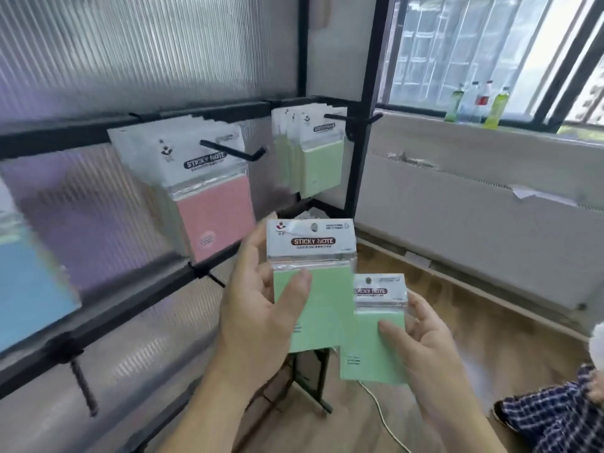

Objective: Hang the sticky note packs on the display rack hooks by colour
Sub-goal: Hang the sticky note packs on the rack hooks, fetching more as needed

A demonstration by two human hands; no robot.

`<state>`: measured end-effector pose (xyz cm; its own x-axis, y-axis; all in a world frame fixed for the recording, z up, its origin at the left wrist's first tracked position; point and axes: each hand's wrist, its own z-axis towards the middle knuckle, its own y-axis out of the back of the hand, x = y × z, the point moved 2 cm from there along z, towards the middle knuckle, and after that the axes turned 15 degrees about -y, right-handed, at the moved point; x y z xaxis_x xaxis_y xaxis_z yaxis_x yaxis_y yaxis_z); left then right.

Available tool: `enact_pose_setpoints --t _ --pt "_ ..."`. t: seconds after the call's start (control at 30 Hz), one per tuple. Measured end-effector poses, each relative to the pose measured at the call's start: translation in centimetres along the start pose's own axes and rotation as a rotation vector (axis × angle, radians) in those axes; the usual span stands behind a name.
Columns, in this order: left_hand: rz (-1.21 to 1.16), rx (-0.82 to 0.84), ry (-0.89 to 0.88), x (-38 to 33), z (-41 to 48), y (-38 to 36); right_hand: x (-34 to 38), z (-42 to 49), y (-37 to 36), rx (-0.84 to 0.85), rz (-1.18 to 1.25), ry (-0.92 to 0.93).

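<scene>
My left hand [258, 308] holds a green sticky note pack [322, 289] upright, thumb across its front. My right hand [421, 348] holds a second green pack [376, 358] lower and to the right, thumb on its face. On the black display rack [163, 122], several pink packs [209, 214] hang from one hook [233, 152]. Several green packs [318, 161] hang from the hook [349, 118] further right. A blue pack [29, 289] hangs at the far left. Both held packs are below and in front of the green hook.
Bare hooks [83, 387] stick out of the rack's lower bar. Ribbed translucent panels back the rack. Bottles [477, 103] stand on the window sill at the right. A white cable [382, 416] runs over the wooden floor, and a person's checked sleeve [562, 416] shows at bottom right.
</scene>
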<state>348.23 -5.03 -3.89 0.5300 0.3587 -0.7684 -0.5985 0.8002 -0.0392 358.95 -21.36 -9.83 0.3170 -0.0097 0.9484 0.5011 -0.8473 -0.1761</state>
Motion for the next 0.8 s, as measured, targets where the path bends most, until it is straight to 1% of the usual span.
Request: enact_pose_setpoints --t 0.07,0.23,0.37,0.47,0.57,0.8 --pt "0.023 -0.025 -0.039 0.3 1.7 -0.5 0.6 1.8 0.2 0.019 -0.018 -0.001" --pt "0.189 -0.042 -0.114 0.4 5.7 -2.6 2.5 7.2 1.0 0.099 -0.076 0.023" --pt "0.348 -0.010 -0.256 -0.1 8.6 -4.6 3.4 11.0 1.8 0.155 -0.225 0.042" --pt "0.373 0.025 -0.318 -0.9 10.8 -6.4 3.6 13.3 2.5 0.169 -0.324 0.041" --pt "0.401 0.026 -0.324 -1.0 12.6 -8.0 3.6 15.3 3.5 0.195 -0.339 0.012" --pt "0.544 0.031 -0.248 0.9 14.5 -9.6 3.9 17.8 4.5 0.256 -0.337 -0.086"
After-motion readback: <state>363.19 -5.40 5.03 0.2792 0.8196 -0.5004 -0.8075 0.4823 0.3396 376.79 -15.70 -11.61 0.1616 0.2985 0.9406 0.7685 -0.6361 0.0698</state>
